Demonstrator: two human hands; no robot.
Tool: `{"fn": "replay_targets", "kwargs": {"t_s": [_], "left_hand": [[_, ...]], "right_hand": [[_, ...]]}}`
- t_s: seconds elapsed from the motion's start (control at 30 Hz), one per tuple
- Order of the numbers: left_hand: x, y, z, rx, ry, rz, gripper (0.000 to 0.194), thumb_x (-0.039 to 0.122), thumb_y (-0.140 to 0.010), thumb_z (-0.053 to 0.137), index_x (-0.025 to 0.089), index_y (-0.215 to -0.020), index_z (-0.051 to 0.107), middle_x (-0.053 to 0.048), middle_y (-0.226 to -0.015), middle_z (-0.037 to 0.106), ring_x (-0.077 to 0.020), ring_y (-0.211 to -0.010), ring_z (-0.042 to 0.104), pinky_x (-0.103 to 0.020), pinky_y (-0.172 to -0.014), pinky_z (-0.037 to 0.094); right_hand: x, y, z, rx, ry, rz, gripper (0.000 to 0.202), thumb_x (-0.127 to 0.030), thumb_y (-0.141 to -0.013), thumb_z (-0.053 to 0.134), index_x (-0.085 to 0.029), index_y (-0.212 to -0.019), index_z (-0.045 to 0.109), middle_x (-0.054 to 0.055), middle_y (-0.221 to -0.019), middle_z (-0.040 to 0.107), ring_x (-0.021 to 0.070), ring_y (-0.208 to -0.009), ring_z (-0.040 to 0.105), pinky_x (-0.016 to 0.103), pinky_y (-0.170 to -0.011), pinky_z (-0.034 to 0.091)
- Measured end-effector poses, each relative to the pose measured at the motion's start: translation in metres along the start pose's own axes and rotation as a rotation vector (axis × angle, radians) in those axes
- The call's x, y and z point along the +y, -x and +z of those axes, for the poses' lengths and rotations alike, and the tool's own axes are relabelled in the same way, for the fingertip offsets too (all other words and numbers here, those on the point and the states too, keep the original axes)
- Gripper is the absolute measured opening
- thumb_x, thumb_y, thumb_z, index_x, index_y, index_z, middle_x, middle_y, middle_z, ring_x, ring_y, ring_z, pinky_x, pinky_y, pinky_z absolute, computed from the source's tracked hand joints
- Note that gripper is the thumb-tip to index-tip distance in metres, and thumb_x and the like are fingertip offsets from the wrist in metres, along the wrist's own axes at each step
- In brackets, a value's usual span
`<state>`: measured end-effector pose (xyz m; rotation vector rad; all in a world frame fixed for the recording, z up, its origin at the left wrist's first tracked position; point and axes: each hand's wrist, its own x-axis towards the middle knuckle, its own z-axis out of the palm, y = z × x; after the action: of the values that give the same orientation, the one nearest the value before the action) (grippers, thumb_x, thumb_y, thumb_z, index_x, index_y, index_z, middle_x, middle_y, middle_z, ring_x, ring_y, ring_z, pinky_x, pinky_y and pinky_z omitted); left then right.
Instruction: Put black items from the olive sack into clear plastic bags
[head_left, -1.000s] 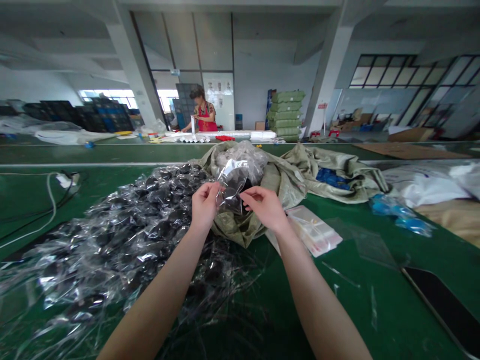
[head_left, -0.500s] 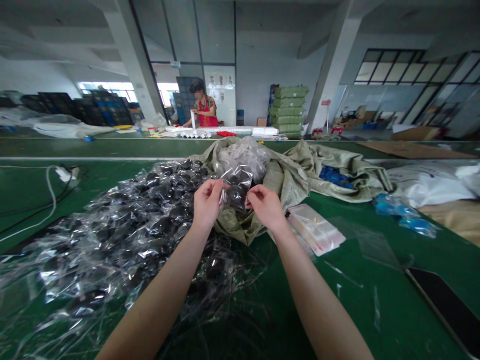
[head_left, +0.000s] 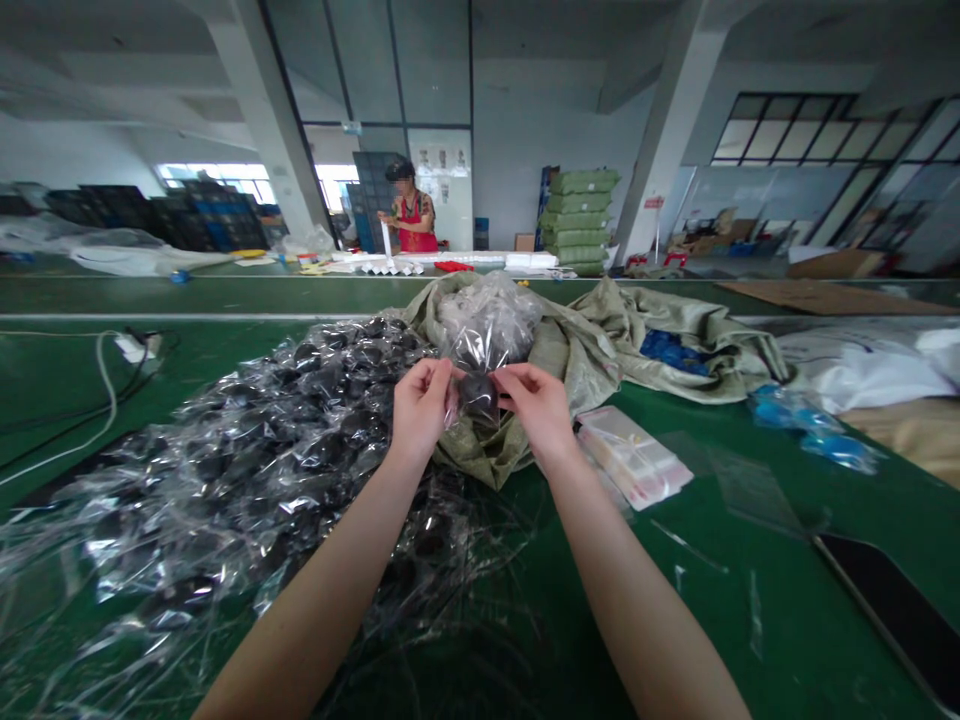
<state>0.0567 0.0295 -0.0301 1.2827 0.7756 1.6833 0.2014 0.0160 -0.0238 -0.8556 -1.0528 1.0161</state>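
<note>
The left grip [head_left: 420, 408] and right grip [head_left: 536, 400] are pinched closed on either side edge of a clear bag [head_left: 480, 408] with a dark rounded piece [head_left: 477, 390] inside, held up before a rumpled olive sack [head_left: 574, 365]. To the left, a heap of bagged dark pieces [head_left: 285, 440] crowds that forearm. There's bare green worktop [head_left: 810, 650] between the forearms and more on the right, short of a phone [head_left: 885, 600]; a stack of flat clear sleeves [head_left: 634, 460] lies beside the right wrist. Across the room stands a person in a red apron [head_left: 416, 225].
</note>
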Motion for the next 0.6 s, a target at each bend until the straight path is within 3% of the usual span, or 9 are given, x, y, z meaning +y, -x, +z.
{"fn": "replay_targets", "kwargs": {"t_s": [0.3,0.47,0.6], "left_hand": [[0.012,-0.012,-0.023,-0.095,-0.133,0.000,0.034,0.046,-0.085,0.062,0.015,-0.074,0.067,0.006,-0.042,0.041,-0.0046,-0.035,0.029,-0.018,-0.035,0.020],[0.016,-0.008,-0.017,-0.147,-0.209,-0.011,0.035,0.049,-0.080,0.066,0.014,-0.076,0.070,-0.002,-0.062,0.064,-0.0035,-0.038,0.031,-0.020,-0.037,0.017],[0.014,-0.004,-0.010,-0.105,-0.277,0.039,0.025,0.041,-0.075,0.072,0.016,-0.080,0.073,-0.003,-0.068,0.070,-0.0075,-0.046,0.045,-0.020,-0.041,0.026]], "right_hand": [[-0.015,-0.012,-0.026,0.106,0.023,-0.007,0.017,-0.034,-0.063,0.074,-0.020,-0.069,0.067,-0.001,-0.068,0.068,0.0139,-0.066,0.063,0.025,-0.058,0.054],[-0.015,-0.011,-0.028,0.061,0.087,-0.054,0.018,-0.037,-0.065,0.074,-0.020,-0.071,0.067,0.000,-0.070,0.069,0.0156,-0.069,0.065,0.028,-0.060,0.056],[-0.014,-0.007,-0.023,-0.006,0.136,-0.055,0.018,-0.037,-0.069,0.072,-0.020,-0.073,0.067,0.001,-0.074,0.071,0.0168,-0.073,0.067,0.029,-0.063,0.058]]}}
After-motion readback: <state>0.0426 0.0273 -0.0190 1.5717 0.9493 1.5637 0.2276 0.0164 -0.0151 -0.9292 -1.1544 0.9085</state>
